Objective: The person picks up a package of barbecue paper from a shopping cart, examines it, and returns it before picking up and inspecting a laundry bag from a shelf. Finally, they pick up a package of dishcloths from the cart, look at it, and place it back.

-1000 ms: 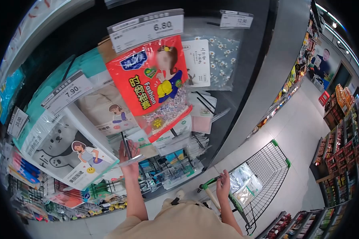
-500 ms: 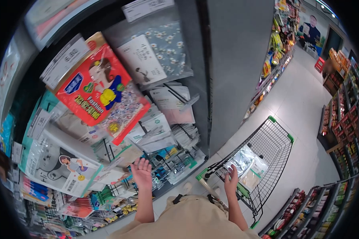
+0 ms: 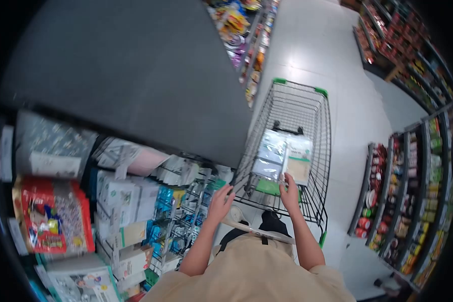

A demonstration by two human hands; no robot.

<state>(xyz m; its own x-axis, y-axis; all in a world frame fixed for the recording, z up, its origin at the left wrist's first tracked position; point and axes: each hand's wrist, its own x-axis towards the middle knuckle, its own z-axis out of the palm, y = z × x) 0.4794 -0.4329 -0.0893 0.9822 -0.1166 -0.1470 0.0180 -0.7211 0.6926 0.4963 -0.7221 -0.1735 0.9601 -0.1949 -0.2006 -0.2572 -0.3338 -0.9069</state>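
My left hand (image 3: 220, 203) is raised near the cart's handle, fingers apart and nothing in them. Just past the handle, my right hand (image 3: 289, 193) is also empty, its fingers apart, in front of the packages. The wire shopping cart (image 3: 321, 146) has green corners and stands ahead of me. In its basket lie a clear bag with grey-blue contents (image 3: 270, 155) and a white and beige package (image 3: 299, 160), side by side. The cart's handle (image 3: 256, 230) runs across in front of my body, touched by neither hand as far as I can see.
At the left, a rack holds a red bag (image 3: 55, 216), a floral package (image 3: 55, 141) and other hanging packs. A large dark grey panel (image 3: 136, 75) rises beside the cart. Stocked shelves (image 3: 412, 186) line the right side, with pale floor tiles (image 3: 307, 45) ahead.
The view has turned right, so the rack has shifted left and the cart sits more central. My left hand has moved from beside the rack toward the cart's handle.
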